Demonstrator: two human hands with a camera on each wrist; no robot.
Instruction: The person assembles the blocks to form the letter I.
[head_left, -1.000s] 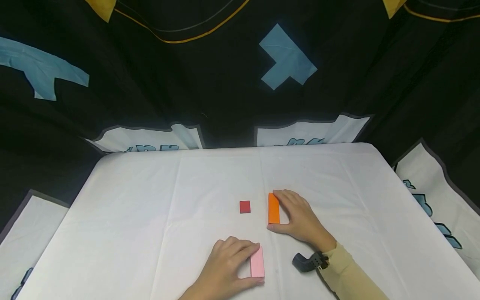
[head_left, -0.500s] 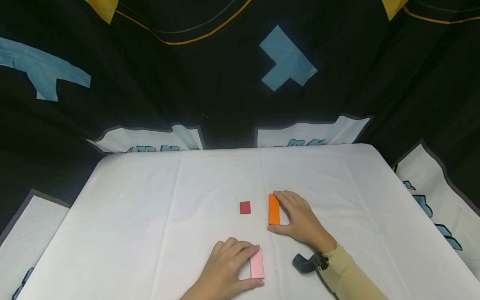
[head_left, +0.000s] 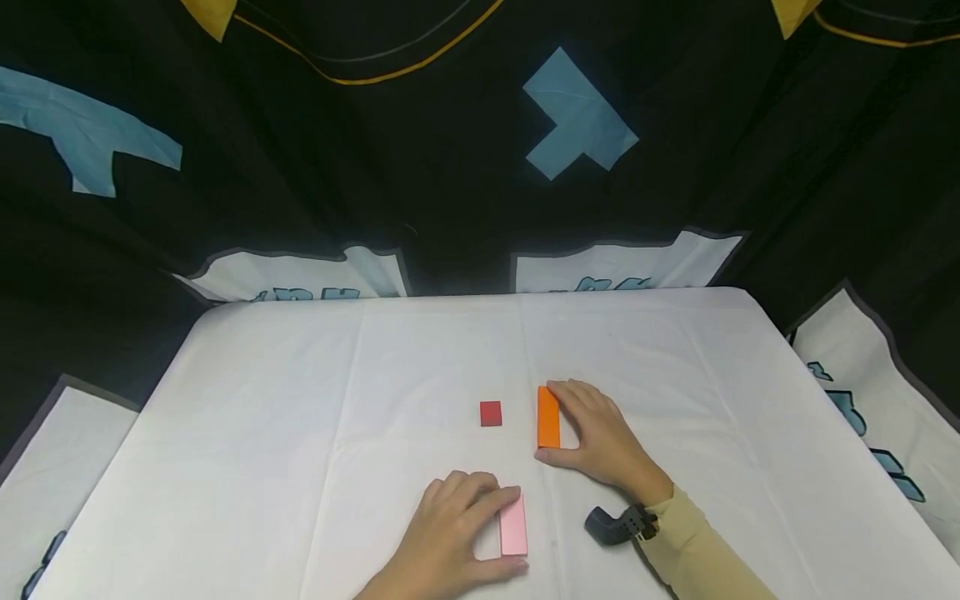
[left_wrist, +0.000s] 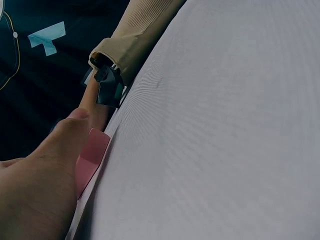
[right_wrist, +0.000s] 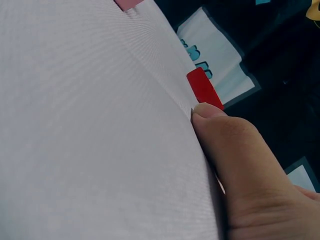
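In the head view, my left hand (head_left: 446,533) grips a pink block (head_left: 513,527) by its ends, thumb at the near end and a finger at the far one. Farther off to the right, my right hand (head_left: 600,433) holds an orange block (head_left: 548,417) the same way, lengthwise between thumb and fingers. A small red block (head_left: 491,413) sits alone to the left of the orange one. The left wrist view shows the pink block (left_wrist: 93,155) beside the thumb. Past the right thumb, the right wrist view shows a red block (right_wrist: 205,89); the orange block is hidden there.
A white cloth (head_left: 247,450) covers the table. Behind it hangs a dark curtain (head_left: 450,167) with blue and yellow shapes. A black curved device (head_left: 618,525) is strapped at the right wrist, below a tan sleeve (head_left: 697,546).
The left hand's fingers have lifted and parted slightly, with one finger still on the pink block's far end. The right hand and the blocks look unmoved.
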